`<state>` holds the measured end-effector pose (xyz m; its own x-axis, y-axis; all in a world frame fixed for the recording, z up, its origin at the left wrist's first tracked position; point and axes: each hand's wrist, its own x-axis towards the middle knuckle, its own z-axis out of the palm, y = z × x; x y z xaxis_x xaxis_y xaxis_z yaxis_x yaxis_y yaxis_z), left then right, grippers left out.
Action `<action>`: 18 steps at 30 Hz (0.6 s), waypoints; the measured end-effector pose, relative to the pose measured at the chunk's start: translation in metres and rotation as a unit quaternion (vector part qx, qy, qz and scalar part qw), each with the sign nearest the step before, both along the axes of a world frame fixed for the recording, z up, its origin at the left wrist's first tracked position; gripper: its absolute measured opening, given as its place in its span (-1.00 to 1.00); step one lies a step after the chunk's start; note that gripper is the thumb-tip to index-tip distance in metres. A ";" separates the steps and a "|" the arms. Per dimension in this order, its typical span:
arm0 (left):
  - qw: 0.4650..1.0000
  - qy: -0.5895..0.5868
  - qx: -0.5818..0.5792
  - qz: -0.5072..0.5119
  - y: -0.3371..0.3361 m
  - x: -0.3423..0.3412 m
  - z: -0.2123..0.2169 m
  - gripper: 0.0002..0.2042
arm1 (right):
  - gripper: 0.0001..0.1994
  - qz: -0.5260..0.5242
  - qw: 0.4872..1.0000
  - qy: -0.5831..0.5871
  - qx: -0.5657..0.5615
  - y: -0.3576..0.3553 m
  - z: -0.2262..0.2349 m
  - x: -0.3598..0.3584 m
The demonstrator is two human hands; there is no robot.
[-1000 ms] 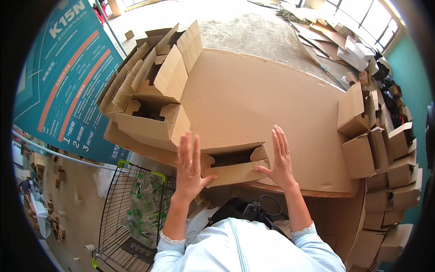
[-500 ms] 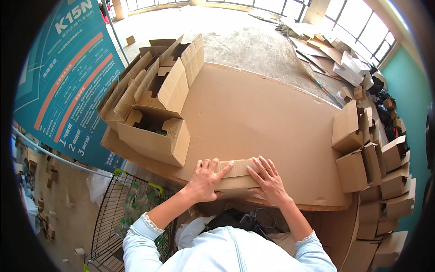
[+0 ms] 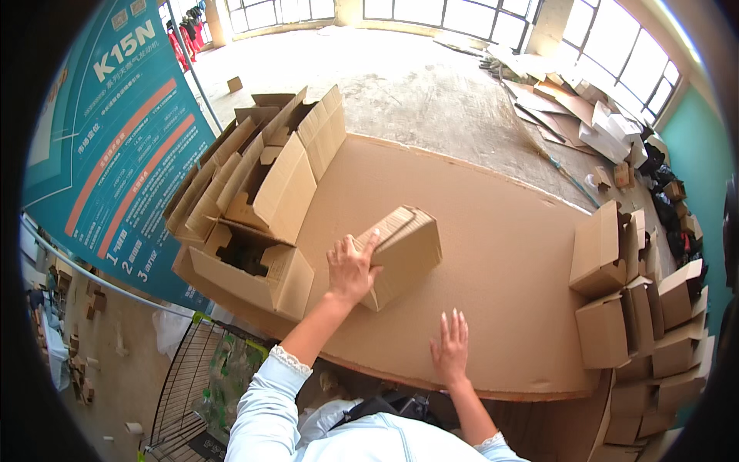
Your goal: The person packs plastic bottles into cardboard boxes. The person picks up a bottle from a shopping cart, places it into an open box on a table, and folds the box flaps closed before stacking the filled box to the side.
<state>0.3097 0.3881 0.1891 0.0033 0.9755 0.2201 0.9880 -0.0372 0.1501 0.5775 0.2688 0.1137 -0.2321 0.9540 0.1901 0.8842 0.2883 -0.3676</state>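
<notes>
Head view: clasped a closed brown carton (image 3: pixel 412 254) by the left end with the left hand (image 3: pixel 352 269), pressing the thumb to the near side, laying the forefinger over the upper edge and bending the other fingers past the left corner. Pinched that corner between thumb and fingers, probably for control of both tilt and turn with one hand, and judging by so slight a grip, with little weight to bear. Could not tell from this angle whether fully rested on the surface below.

Held the right hand (image 3: pixel 451 350) open and bare, with fingers extended close together and thumb parted, near the carton yet well apart from contact, perhaps for ready support.

Reached rightward and away from the left fingertips with the bulk of the carton, set askew over the middle of a cardboard-covered table (image 3: pixel 508 269).

Packed tightly along the left end, mouths upward: open cartons (image 3: pixel 289 196), likely ranked edge to edge to save room. Ranged by the right end: more cartons (image 3: pixel 604 331), crowded in rows. Parked just beside the near left edge: a wire cart (image 3: pixel 178 377) loaded with plastic bottles (image 3: pixel 225 369). Hung beyond: a blue-green banner (image 3: pixel 115 177).
</notes>
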 end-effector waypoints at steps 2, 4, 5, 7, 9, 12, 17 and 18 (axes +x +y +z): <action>0.999 0.007 -0.025 0.031 0.043 -0.004 0.004 -0.28 | -0.37 0.005 0.998 -0.058 -0.007 -0.006 -0.025 0.005; 0.997 0.038 0.005 0.060 0.072 -0.015 -0.002 -0.28 | -0.38 0.003 0.997 -0.071 -0.020 -0.016 -0.022 0.000; 0.995 0.056 0.020 0.075 0.094 -0.020 -0.006 -0.28 | -0.39 0.003 0.997 -0.075 -0.026 -0.015 -0.018 -0.002; 0.989 0.067 0.042 0.124 0.147 -0.029 -0.006 -0.29 | -0.39 0.002 0.997 -0.073 -0.033 -0.003 -0.014 -0.001; 0.979 0.083 0.053 0.176 0.194 -0.043 -0.013 -0.29 | -0.39 0.002 0.997 -0.068 -0.043 -0.002 -0.015 0.001; 0.968 0.110 0.074 0.212 0.248 -0.064 -0.014 -0.29 | -0.38 0.002 0.998 -0.040 -0.046 0.000 -0.013 0.000; 0.949 0.135 0.062 0.279 0.303 -0.087 -0.029 -0.26 | -0.36 -0.003 0.998 -0.012 -0.056 -0.003 -0.005 -0.001; 0.947 0.130 0.030 0.293 0.308 -0.084 -0.029 -0.26 | -0.36 -0.006 0.999 -0.017 -0.050 -0.003 -0.006 -0.001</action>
